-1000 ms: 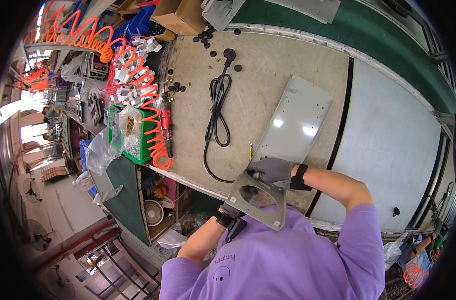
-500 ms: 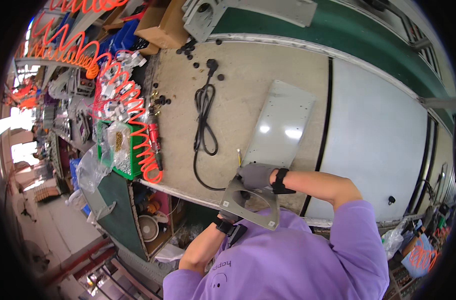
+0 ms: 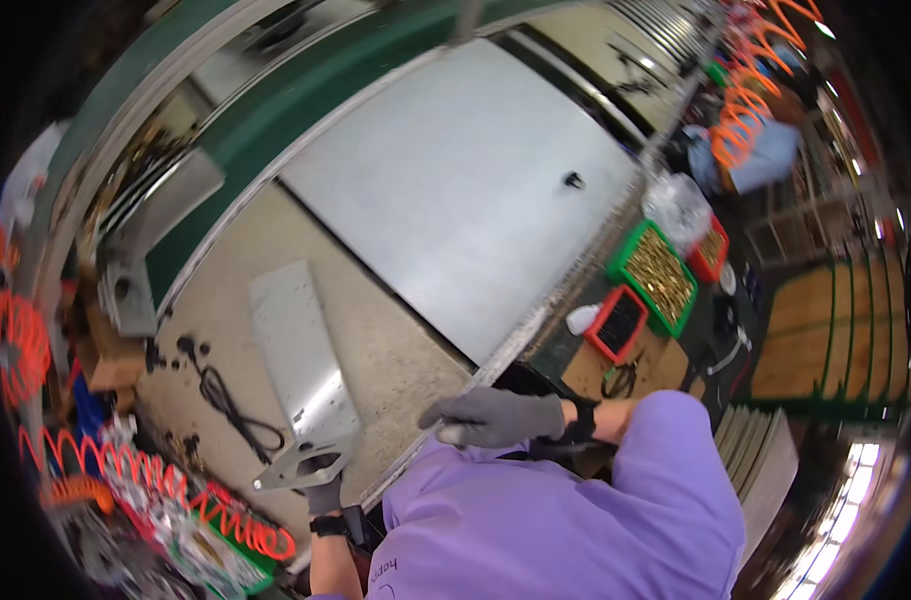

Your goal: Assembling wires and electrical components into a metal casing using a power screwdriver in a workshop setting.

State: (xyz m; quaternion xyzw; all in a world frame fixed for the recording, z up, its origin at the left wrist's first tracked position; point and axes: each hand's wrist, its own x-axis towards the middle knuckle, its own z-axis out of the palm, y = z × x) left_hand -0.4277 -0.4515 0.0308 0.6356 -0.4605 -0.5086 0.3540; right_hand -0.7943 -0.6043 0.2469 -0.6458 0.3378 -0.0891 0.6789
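A long grey sheet-metal panel [image 3: 300, 340] lies on the bench, its end nearest me carrying a rounded triangular end plate [image 3: 287, 466] with a large opening. My left hand [image 3: 322, 494], in a grey glove, grips this end plate from below; its fingers are partly hidden behind the metal. Out to the right, over the bench's front edge, my right hand [image 3: 490, 418] is gloved too. Its fingers are loosely bent and apart, and nothing shows in them. A black power cord [image 3: 225, 400] lies left of the panel and runs toward the end plate.
A pale flat board [image 3: 455, 190] covers the bench further right. Beside its front edge stand a green bin [image 3: 625, 246] of brass-coloured screws and a red bin [image 3: 597, 328] of dark small parts. Orange coiled hose [image 3: 125, 462] crosses the left. Another metal bracket [image 3: 127, 290] rests at the far left.
My view has turned to the right, bringing the screw bins into sight. My right hand has let go of the metal piece and moved right; my left hand stays at its end plate.
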